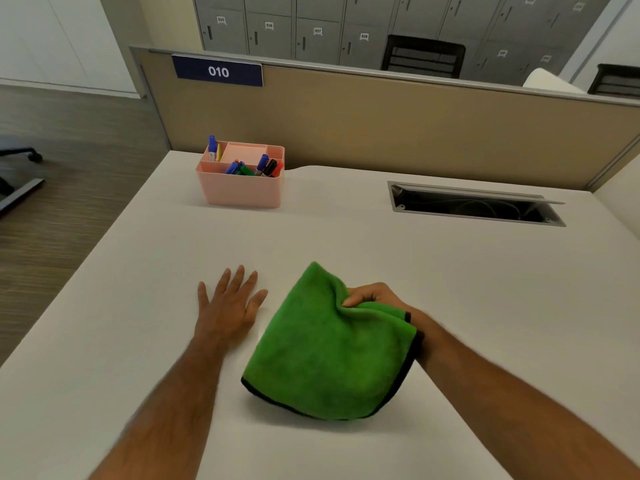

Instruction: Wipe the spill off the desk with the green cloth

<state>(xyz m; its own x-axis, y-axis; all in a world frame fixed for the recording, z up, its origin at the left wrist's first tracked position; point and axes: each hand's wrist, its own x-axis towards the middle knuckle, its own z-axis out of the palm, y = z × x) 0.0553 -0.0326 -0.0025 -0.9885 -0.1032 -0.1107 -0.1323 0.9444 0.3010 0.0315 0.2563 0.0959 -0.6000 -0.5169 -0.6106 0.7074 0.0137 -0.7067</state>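
Office desk [346, 237], lockers behind | right hand [374, 297] pinching cloth [329, 348], bunched just left of it | left hand [228, 303] flat, open, empty beside cloth | no spill visible | best: flatten cloth, press, sweep evenly

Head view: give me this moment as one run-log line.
right hand: pinching green cloth on desk | left hand: flat, open | spill: not visible | pen box: far left

Left hand [228, 303] flat, palm down, fingers spread, forearm extended. Right hand [375, 297] pinches a bunched fold of the fuzzy green cloth [329, 351], wrist behind it.
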